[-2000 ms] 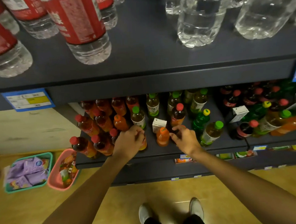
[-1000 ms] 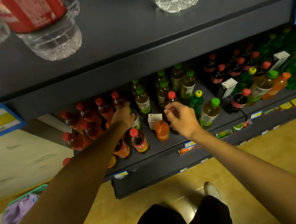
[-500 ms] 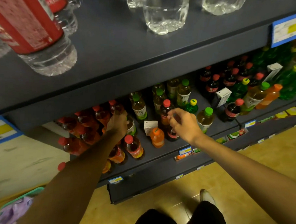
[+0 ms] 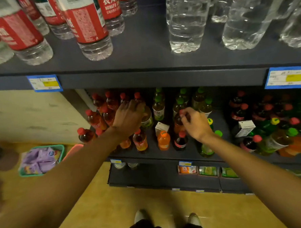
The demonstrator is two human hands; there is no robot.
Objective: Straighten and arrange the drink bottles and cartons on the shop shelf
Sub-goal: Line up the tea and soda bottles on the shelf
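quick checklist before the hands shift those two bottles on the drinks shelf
1. Left hand grips the green-capped pale tea bottle: ok, fingers wrap its top.
2. Right hand pinches the red-capped amber bottle at its cap: ok.
3. Small white carton between them upright: not ok, it looks tilted.
4. Orange-capped orange bottle standing upright: ok.
5. Free spot behind the held bottles: cannot tell, too dark.
6. Dark shelf front edge free of overhanging bottles: ok here.
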